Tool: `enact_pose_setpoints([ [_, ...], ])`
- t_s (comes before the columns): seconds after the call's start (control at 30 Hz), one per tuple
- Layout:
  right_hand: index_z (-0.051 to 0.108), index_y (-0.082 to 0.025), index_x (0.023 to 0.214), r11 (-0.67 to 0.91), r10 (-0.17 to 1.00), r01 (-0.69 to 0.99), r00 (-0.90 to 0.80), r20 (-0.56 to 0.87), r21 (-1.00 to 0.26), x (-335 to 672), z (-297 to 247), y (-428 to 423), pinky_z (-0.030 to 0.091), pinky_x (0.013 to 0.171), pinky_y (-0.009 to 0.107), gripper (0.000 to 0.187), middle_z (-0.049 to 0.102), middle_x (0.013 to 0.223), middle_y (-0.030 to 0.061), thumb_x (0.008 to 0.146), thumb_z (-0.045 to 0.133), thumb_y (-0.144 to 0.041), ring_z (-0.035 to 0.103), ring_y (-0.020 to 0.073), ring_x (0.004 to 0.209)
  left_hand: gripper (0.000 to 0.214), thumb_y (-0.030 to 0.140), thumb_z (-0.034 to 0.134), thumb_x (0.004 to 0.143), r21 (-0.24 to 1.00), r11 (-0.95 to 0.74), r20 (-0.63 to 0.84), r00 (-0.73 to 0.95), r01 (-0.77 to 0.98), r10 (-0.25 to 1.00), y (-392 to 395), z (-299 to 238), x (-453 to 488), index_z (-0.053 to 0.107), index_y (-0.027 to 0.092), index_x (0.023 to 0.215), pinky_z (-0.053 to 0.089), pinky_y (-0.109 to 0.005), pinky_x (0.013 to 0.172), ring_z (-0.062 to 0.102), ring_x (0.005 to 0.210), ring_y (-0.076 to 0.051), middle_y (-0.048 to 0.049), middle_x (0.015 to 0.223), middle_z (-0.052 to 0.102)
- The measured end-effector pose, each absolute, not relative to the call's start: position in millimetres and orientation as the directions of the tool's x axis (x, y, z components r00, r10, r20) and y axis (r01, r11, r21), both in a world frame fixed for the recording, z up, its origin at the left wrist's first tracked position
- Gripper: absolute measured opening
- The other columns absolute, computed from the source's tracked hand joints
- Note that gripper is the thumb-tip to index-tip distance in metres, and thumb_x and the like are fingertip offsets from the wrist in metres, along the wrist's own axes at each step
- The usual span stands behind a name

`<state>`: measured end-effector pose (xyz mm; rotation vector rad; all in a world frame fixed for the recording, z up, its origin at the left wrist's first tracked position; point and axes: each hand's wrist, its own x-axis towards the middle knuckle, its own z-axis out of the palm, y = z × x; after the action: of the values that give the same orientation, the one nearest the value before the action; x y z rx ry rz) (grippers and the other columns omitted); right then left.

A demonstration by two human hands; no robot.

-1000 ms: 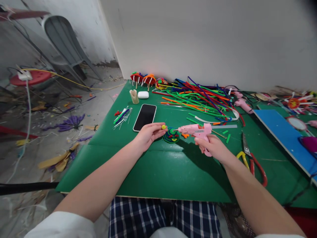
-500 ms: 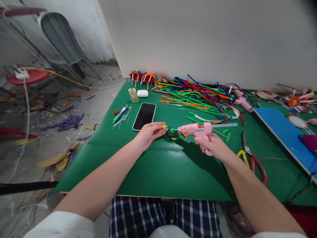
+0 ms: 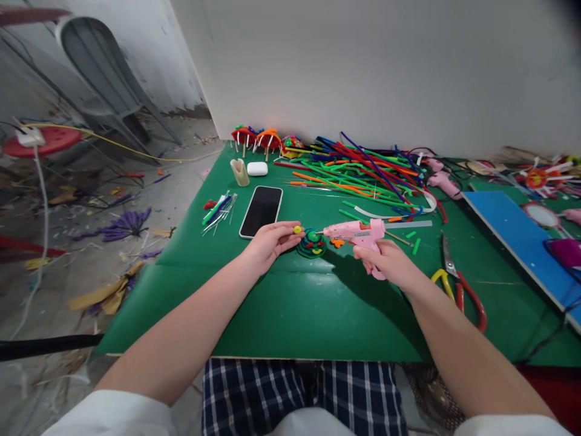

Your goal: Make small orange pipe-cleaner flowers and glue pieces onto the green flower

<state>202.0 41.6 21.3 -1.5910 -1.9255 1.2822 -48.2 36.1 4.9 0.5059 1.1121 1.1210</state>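
Note:
My right hand (image 3: pixel 380 259) is wrapped round the handle of a pink glue gun (image 3: pixel 358 231), with a clear glue stick (image 3: pixel 408 224) out of its back end. The nozzle points left, at the top of a small green-and-blue coiled piece (image 3: pixel 311 247) with red and yellow bits, lying on the table. Just left of that piece, my left hand (image 3: pixel 276 242) pinches a small yellow disc-like piece (image 3: pixel 298 229) between thumb and fingers. Orange scraps (image 3: pixel 336 243) lie behind the nozzle, to the right of the coiled piece.
A phone (image 3: pixel 261 211), white case (image 3: pixel 257 169) and beige holder (image 3: pixel 239 172) stand left on the green table (image 3: pixel 290 321). Colourful pipe cleaners (image 3: pixel 363 172) are heaped at the back wall. Scissors (image 3: pixel 450 266) and a blue board (image 3: pixel 521 236) lie to the right.
The whole view has shifted slightly. Both hands hold nearly the same pose, with the glue gun's tip still at the coiled piece and the yellow piece still pinched.

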Motion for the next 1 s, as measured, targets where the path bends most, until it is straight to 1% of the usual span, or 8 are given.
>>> enact_pose_setpoints([
  [0.13, 0.055, -0.017, 0.064, -0.002, 0.906, 0.609, -0.334, -0.259, -0.793, 203.4, 22.6, 41.4, 0.037, 0.048, 0.024, 0.039, 0.05, 0.045, -0.0032, 0.076, 0.049, -0.054, 0.047, 0.011, 0.044, 0.021, 0.006, 0.054, 0.072, 0.8, 0.398, -0.44, 0.014, -0.449, 0.898, 36.0, 4.9, -48.3, 0.064, 0.006, 0.09, 0.054, -0.022, 0.074, 0.066, 0.082, -0.017, -0.013, 0.088, 0.068],
  [0.3, 0.05, -0.017, 0.053, -0.005, 0.903, 0.62, -0.334, -0.27, -0.785, 204.1, 27.0, 38.9, 0.037, 0.047, 0.023, 0.042, 0.048, 0.042, -0.0031, 0.075, 0.05, -0.052, 0.047, 0.0102, 0.042, 0.021, 0.006, 0.054, 0.072, 0.8, 0.402, -0.444, 0.011, -0.446, 0.896, 36.3, 4.6, -48.2, 0.064, 0.006, 0.091, 0.054, -0.021, 0.075, 0.066, 0.082, -0.016, -0.0133, 0.088, 0.068],
  [0.47, 0.052, -0.017, 0.056, -0.014, 0.899, 0.63, -0.333, -0.286, -0.777, 201.1, 30.4, 36.7, 0.035, 0.044, 0.022, 0.038, 0.048, 0.042, -0.004, 0.075, 0.051, -0.051, 0.045, 0.0095, 0.039, 0.021, 0.006, 0.054, 0.073, 0.801, 0.407, -0.447, 0.012, -0.439, 0.894, 37.0, 5.8, -47.3, 0.064, 0.006, 0.091, 0.054, -0.021, 0.076, 0.066, 0.081, -0.015, -0.0135, 0.087, 0.068],
  [0.67, 0.049, -0.017, 0.052, 0.009, 0.903, 0.635, -0.336, -0.266, -0.772, 199.3, 29.8, 36.9, 0.036, 0.044, 0.022, 0.042, 0.047, 0.041, -0.0039, 0.075, 0.05, -0.052, 0.045, 0.0089, 0.039, 0.021, 0.006, 0.054, 0.073, 0.798, 0.412, -0.453, 0.014, -0.44, 0.891, 37.5, 7.0, -46.0, 0.064, 0.006, 0.091, 0.054, -0.021, 0.075, 0.066, 0.081, -0.015, -0.0127, 0.087, 0.069],
  [0.83, 0.048, -0.017, 0.049, 0.063, 0.918, 0.651, -0.336, -0.212, -0.757, 198.8, 29.2, 37.3, 0.036, 0.047, 0.022, 0.043, 0.048, 0.04, -0.0034, 0.077, 0.05, -0.051, 0.047, 0.009, 0.041, 0.02, 0.007, 0.055, 0.073, 0.8, 0.411, -0.45, 0.016, -0.436, 0.893, 36.7, 6.2, -46.3, 0.064, 0.007, 0.09, 0.054, -0.022, 0.076, 0.066, 0.082, -0.015, -0.0123, 0.087, 0.069],
  [1.0, 0.049, -0.018, 0.051, 0.049, 0.92, 0.648, -0.326, -0.219, -0.76, 200.2, 29.1, 38.0, 0.036, 0.046, 0.022, 0.042, 0.048, 0.04, -0.0037, 0.077, 0.049, -0.051, 0.047, 0.0093, 0.04, 0.02, 0.007, 0.056, 0.073, 0.801, 0.409, -0.445, 0.021, -0.437, 0.895, 36.1, 5.2, -47.0, 0.064, 0.007, 0.09, 0.054, -0.021, 0.075, 0.066, 0.082, -0.015, -0.0121, 0.086, 0.069],
])
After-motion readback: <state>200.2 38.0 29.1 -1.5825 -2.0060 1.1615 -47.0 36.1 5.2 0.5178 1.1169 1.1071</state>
